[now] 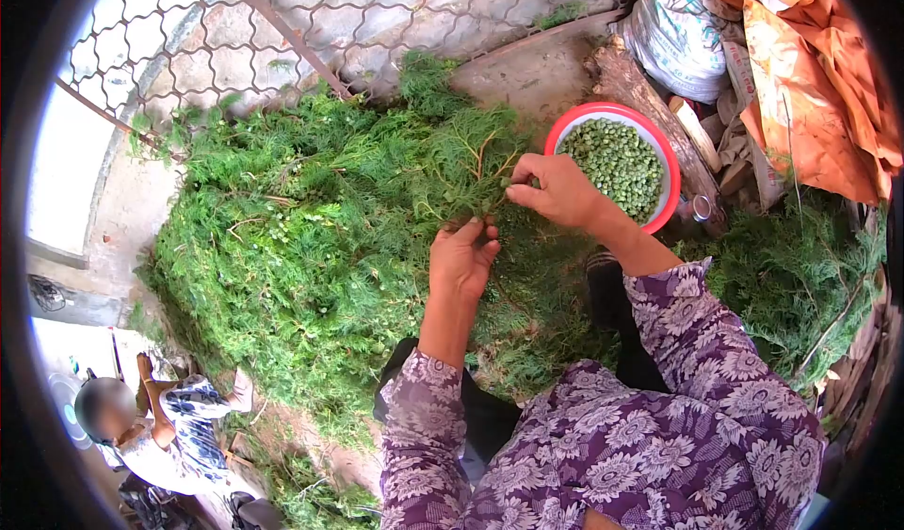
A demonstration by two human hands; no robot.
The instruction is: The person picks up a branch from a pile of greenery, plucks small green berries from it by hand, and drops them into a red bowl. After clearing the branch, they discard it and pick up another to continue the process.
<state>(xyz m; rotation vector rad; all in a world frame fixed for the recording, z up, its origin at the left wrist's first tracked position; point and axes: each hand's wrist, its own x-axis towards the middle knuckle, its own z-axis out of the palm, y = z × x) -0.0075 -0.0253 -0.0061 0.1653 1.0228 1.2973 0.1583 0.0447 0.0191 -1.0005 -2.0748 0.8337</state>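
Over a wide heap of green feathery branches [292,219], both hands are close together but apart. My left hand [461,259] has its fingers curled closed around the stem end of a green sprig [476,149]. Thumb and fingers of my right hand [556,191] are pinched together beside that sprig; what lies between them is too small to make out. Just behind my right hand is a red-rimmed basin [672,168] holding many small green cones [612,165].
A wire mesh fence [311,22] runs along the back. Logs [645,106], a white sack [678,40] and orange sheeting [800,88] stand at the back right. More branches [782,276] lie at the right. Another person [151,417] sits at the lower left.
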